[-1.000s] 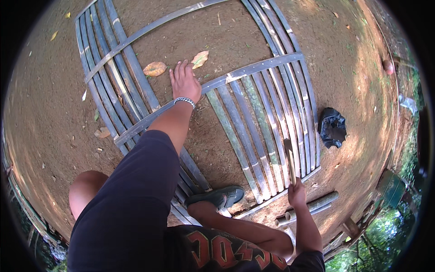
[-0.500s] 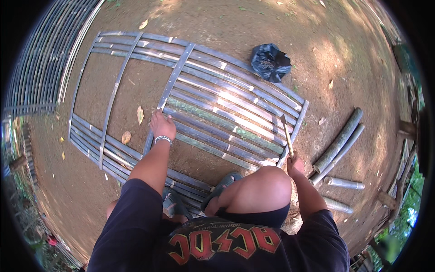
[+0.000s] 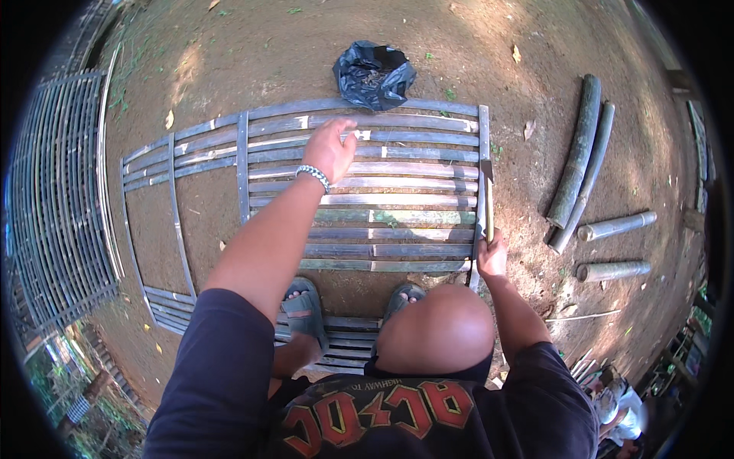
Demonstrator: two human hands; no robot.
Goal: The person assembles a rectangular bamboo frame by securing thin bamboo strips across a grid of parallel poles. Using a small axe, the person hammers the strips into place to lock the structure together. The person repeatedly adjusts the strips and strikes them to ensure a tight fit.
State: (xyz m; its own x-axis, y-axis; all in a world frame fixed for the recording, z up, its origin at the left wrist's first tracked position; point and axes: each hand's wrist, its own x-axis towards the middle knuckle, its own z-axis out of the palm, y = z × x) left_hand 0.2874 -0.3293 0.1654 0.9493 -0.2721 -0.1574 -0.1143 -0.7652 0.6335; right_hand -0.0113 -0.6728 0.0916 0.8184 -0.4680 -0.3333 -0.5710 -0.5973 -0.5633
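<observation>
A frame of split bamboo slats (image 3: 428, 236) lies on the ground before me, with a crosspiece (image 3: 243, 172) left of the middle. My left hand (image 3: 331, 149), a bracelet at its wrist, is stretched out over the far slats. Its fingers are extended and hold nothing that I can see. Just beyond it, a black plastic bag (image 3: 375, 73) stands with its mouth spread and small bits inside, too small to name. Close to the frame's right end, my right hand (image 3: 492, 255) is closed round the pale handle of a hammer (image 3: 489, 206), its dark head pointing away from me.
Two long bamboo poles (image 3: 579, 153) and two short bamboo pieces (image 3: 616, 226) lie on the dirt at right. Another slatted panel (image 3: 65, 191) is at far left. My sandaled feet (image 3: 307, 314) are at the frame's near side. A person (image 3: 623, 413) shows at lower right.
My left hand has left the crosspiece and moved away from me and right, toward the bag. The view has turned. My right hand still holds the hammer beside the frame's right end.
</observation>
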